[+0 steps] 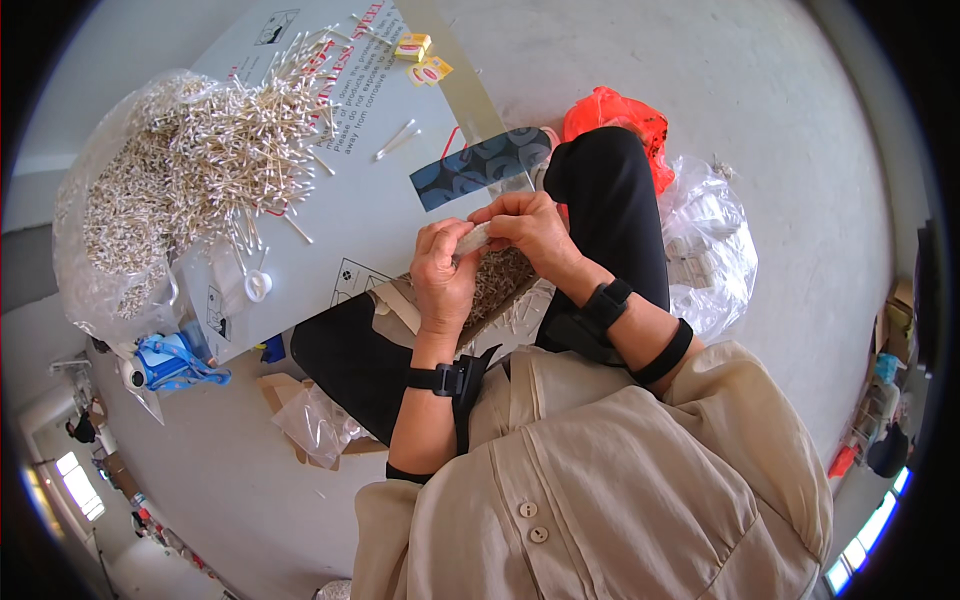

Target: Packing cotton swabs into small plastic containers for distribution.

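Both hands meet over my lap around a small whitish bundle [474,238], perhaps cotton swabs; the fingers cover much of it. My left hand [443,268] is closed on its near left side. From the right, my right hand [530,232] pinches its upper end. Just beneath them sits an open cardboard box [512,308] holding many loose cotton swabs. Left of the hands, a big heap of cotton swabs [230,160] spills from a clear plastic bag [80,235] onto the table sheet [330,235].
Two loose swabs [396,140] and small yellow boxes [412,47] lie farther back on the table. A dark patterned strip [470,170] crosses its right edge. Red [625,118] and clear [715,240] plastic bags stand right of my knee. A blue-and-white bottle [165,360] is at left.
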Demonstrator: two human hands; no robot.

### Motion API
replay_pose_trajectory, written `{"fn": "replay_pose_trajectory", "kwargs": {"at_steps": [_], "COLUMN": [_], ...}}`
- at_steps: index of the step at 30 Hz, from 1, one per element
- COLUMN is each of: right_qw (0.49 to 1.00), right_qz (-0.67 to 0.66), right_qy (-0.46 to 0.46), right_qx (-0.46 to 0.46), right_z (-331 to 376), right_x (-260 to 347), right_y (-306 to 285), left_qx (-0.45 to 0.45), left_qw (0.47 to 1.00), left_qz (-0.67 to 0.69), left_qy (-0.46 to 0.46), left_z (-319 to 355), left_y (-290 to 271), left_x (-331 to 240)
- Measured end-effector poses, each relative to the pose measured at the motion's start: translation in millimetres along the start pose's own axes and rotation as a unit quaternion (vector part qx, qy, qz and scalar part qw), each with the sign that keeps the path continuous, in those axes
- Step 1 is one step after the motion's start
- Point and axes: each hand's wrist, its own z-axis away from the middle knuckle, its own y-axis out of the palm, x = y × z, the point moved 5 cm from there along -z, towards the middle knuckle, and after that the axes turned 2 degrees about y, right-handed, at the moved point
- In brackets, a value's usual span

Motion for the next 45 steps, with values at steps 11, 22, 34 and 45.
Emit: {"fn": "replay_pose_trajectory", "kwargs": {"at_steps": [11,22,34,45], "right_qw": [0.990,0.987,0.993,0.974], "right_qz": [0.050,0.048,0.029,0.161], "right_qy": [-0.065,-0.115,-0.065,-0.150], "right_qx": [0.115,0.105,0.095,0.055], "right_z": [5.1,4.9,5.7,21.6], "right_x": [1.6,1.7,1.3,38.3], "right_y": [-1.5,2.9,5.0,-17.3], "left_qx": [-0.014,0.000,-0.011,0.015], "left_qw": [0.996,1.000,0.981,0.958], "left_qz": [0.078,0.013,0.137,0.250], "left_qy": [-0.036,-0.025,-0.134,-0.143], "left_z": [6.3,-0.3,4.7,-8.7], "left_y": [-6.5,-13.1,-17.7,-17.7], "left_x": [11.5,2.0,12.8,-24.4]}}
